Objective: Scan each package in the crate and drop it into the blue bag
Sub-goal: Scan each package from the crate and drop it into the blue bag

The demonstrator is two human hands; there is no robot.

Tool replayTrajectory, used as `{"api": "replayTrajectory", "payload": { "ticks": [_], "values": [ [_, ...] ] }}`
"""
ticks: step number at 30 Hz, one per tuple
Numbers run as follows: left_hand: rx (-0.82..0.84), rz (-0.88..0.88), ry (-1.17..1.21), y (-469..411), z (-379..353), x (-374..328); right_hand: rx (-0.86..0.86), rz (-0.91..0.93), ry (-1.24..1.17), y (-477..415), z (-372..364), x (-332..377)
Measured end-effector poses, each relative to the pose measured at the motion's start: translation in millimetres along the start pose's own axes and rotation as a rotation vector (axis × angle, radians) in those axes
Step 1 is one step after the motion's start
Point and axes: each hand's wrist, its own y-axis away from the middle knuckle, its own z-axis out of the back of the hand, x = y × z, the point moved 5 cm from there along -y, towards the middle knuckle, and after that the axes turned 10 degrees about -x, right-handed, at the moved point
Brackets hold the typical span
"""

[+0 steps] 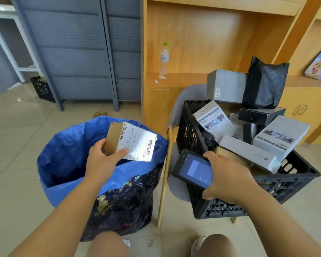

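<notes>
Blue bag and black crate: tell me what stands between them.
In the head view, a pale wooden chair leg runs down the gap between the blue bag and the black crate, with the grey seat edge beside it.

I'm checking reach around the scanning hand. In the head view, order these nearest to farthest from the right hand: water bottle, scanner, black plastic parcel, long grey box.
1. Scanner, held in the right hand.
2. Long grey box, just beyond the hand, in the crate.
3. Black plastic parcel, high at the crate's back.
4. Water bottle, on the shelf behind, to the left.
</notes>
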Motion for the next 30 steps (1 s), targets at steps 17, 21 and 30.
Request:
{"api": "replayTrajectory", "payload": {
  "ticks": [17, 21, 30],
  "values": [
    [-0.009, -0.028, -0.156, -34.7, 14.1, 30.3, 0.042, 0.025, -0.050, -9.9, -14.2, 18.2],
    [-0.069, -0.063, -0.380, -64.0, 14.3, 37.8, 0.047, 0.014, -0.038, -15.0, -14.3, 20.1],
    [0.381, 0.036, -0.646, -45.0, -26.7, 64.8, 0.034, -0.038, -0.028, -20.8, -6.9, 5.5]
  ]
}}
